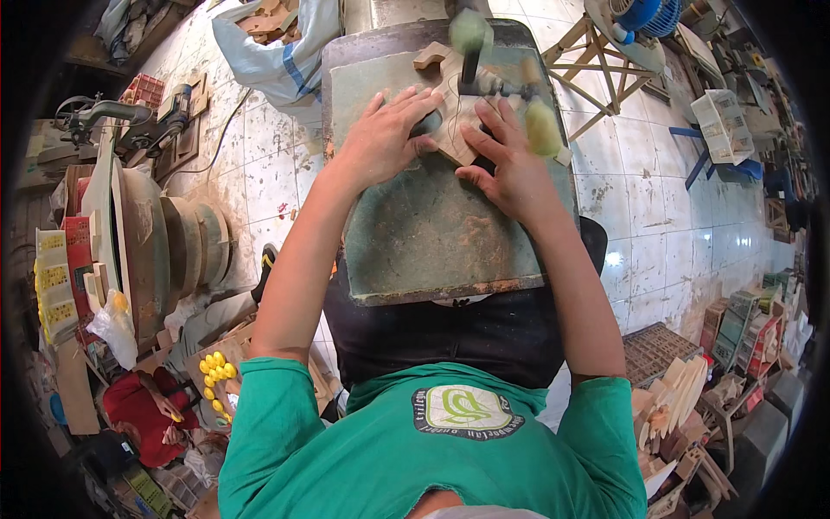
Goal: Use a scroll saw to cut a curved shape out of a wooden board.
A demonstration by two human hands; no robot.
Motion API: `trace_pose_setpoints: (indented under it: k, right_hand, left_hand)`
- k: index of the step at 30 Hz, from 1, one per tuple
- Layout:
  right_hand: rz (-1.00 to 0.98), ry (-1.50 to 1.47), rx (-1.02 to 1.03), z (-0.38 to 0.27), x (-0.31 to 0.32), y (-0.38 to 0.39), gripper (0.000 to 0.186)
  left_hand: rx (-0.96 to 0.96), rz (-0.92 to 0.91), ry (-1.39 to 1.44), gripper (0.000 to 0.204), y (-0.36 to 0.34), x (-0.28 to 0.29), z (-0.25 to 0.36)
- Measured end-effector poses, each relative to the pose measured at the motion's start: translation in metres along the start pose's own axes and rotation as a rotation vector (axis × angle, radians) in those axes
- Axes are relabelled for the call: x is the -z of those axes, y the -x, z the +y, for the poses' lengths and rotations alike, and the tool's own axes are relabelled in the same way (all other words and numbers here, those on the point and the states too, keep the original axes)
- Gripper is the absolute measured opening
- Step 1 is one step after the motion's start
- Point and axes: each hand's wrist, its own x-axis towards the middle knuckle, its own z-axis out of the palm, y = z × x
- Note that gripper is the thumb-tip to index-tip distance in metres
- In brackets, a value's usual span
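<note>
A flat wooden piece (451,112) with a curved pencil line and cut-out edges lies at the far end of a worn grey-green machine table (432,233). On its left side rests my left hand (393,134), fingers stretched forward and thumb apart, a dark patch showing between them. My right hand (506,160) lies on its right side with fingers spread, thumb pointing inward. Just ahead of my fingers a dark upright machine part (469,69) stands over the wood, beside blurred yellow-green parts (543,130). Where the wood meets that machine part is smeared and partly hidden.
A white sack (298,65) of wood offcuts stands far left. Wooden discs (194,251) and crates (65,259) fill the left. A person in red (147,415) works at lower left near yellow objects (216,372). A wooden stand (596,65) and a blue fan (648,16) are far right.
</note>
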Motion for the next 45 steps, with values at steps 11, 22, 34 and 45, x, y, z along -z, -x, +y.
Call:
trace_pose_setpoints:
  k: [11,22,34,45]
  right_hand:
    - [0.100,0.078,-0.133,-0.035,-0.002,0.005,0.055]
    - [0.051,0.030,-0.086,-0.013,-0.006,0.001,0.054]
    - [-0.011,-0.067,0.082,0.013,0.002,-0.014,0.055]
    - [-0.095,-0.139,0.110,0.021,0.004,-0.024,0.056]
  left_hand:
    - [0.024,0.096,-0.051,0.067,0.013,-0.003,0.006]
    - [0.056,0.180,-0.036,0.065,0.017,-0.014,0.007]
    - [0.166,0.310,-0.039,0.066,0.028,-0.022,0.026]
    - [0.217,0.374,-0.091,0.066,0.033,-0.030,0.036]
